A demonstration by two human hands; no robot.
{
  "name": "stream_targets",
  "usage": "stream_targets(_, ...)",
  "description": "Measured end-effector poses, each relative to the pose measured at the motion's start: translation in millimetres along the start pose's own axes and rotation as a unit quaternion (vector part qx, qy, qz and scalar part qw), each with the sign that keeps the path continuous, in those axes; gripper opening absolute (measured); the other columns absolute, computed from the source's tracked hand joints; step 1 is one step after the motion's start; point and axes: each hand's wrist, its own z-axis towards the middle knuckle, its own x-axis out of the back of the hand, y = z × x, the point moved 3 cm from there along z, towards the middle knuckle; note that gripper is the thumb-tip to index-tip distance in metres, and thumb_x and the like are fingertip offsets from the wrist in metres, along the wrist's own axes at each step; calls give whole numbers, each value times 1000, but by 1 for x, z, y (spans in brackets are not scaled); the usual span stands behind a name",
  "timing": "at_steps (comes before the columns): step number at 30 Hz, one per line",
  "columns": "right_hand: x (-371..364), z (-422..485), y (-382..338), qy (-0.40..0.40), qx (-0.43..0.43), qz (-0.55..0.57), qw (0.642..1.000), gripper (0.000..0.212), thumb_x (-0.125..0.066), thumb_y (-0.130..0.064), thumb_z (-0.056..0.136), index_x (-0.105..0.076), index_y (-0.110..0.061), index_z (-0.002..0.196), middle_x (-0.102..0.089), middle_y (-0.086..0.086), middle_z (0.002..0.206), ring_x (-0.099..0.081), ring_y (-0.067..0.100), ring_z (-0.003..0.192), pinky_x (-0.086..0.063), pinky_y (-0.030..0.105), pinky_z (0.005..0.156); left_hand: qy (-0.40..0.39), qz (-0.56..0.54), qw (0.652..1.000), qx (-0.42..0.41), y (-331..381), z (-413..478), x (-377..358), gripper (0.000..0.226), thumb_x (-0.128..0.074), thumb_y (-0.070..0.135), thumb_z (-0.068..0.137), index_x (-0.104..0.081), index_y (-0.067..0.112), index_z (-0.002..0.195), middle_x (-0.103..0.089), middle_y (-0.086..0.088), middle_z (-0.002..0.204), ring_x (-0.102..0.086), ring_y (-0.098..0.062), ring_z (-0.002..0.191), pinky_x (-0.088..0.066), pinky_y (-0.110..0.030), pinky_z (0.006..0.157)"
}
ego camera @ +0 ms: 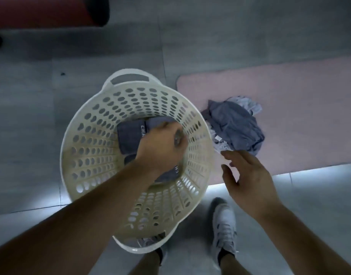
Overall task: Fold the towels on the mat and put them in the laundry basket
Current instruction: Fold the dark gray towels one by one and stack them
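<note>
A cream perforated laundry basket (pixel 95 155) stands on the floor below me. Inside it lies a folded grey towel (pixel 129 133) with white lettering, on top of another grey towel (pixel 167 175). My left hand (pixel 160 143) reaches down into the basket, and its curled fingers hold the top towel's right edge. My right hand (pixel 248 179) hovers with spread fingers just right of the basket rim, holding nothing. In front of it, a crumpled pile of grey and pale blue towels (pixel 236 126) lies on the left end of the pink mat (pixel 299 96).
Grey tiled floor surrounds the basket and mat. My feet in white shoes (pixel 224 225) stand close behind the basket. A dark red piece of furniture (pixel 47 10) sits at the far top left.
</note>
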Motion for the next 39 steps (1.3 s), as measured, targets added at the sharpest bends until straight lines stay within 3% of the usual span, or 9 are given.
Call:
stream_targets(6,84,-24,106,2,19,-79,997,36,-53,-25,88,-67,-10,118,-66,10,101,-64,30,83,-56,36,70,7,-5,1000,-20,124,33,-22,24,-55,41,92,-62,20,98,-65,-6,101,-63,-28,95,-50,-36,78)
stream_targets(11,88,-20,223,-78,24,-99,992,32,-70,-13,82,-67,-7,114,-64,13,98,-64,34,83,-58,40,65,-61,30,997,47,179,67,-107,25,-51,40,96,-55,18,85,-66,-12,99,-64,-34,93,-48,-34,75)
stream_targets(15,57,-2,298,-171,24,-119,978,38,-71,-20,85,-63,-9,121,-63,14,110,-62,34,93,-57,40,72,-131,36,981,140,168,91,-193,35,-46,43,98,-63,15,108,-63,-11,119,-63,-32,102,-53,-39,89)
stream_targets(18,21,25,340,-185,24,-105,977,37,-64,-23,90,-60,-10,125,-60,14,119,-59,35,101,-51,38,78,-167,62,967,181,142,112,-253,53,-34,56,92,-63,14,107,-62,-10,120,-56,-36,118,-48,-42,97)
stream_targets(23,-63,82,387,-183,18,-72,980,44,-57,-25,94,-54,-13,135,-53,15,132,-52,39,113,-52,45,85,-98,110,971,190,109,171,-323,33,-51,43,97,-61,14,109,-61,-13,121,-57,-34,112,-45,-38,90)
stream_targets(28,-143,127,426,-174,42,-52,982,73,-69,-44,84,-41,-26,148,-27,10,158,-33,40,137,-46,52,100,-61,84,984,143,59,229,-383,80,-57,62,88,-25,29,154,-22,-15,158,-23,-42,144,-31,-53,115)
stream_targets(31,-177,138,443,-214,40,-118,969,92,-65,-65,79,-20,-39,155,-3,6,165,-17,36,145,-34,52,107,-91,124,975,157,43,244,-402,95,-46,80,82,-6,39,158,-12,-14,162,-12,-42,146,-19,-57,118)
stream_targets(35,-191,143,448,-139,70,-112,982,70,-64,-58,79,-44,-32,140,-26,15,153,-38,41,129,-43,54,96,-54,136,978,149,42,254,-408,79,-50,77,83,-34,34,148,-27,-15,150,-25,-39,135,-29,-54,111)
stream_targets(39,-181,157,444,-165,22,71,984,47,-75,-41,81,-62,-18,120,-40,14,134,-53,32,114,-51,41,95,-17,75,985,152,57,254,-391,49,-61,62,87,-54,26,120,-44,-10,128,-37,-34,123,-34,-48,105)
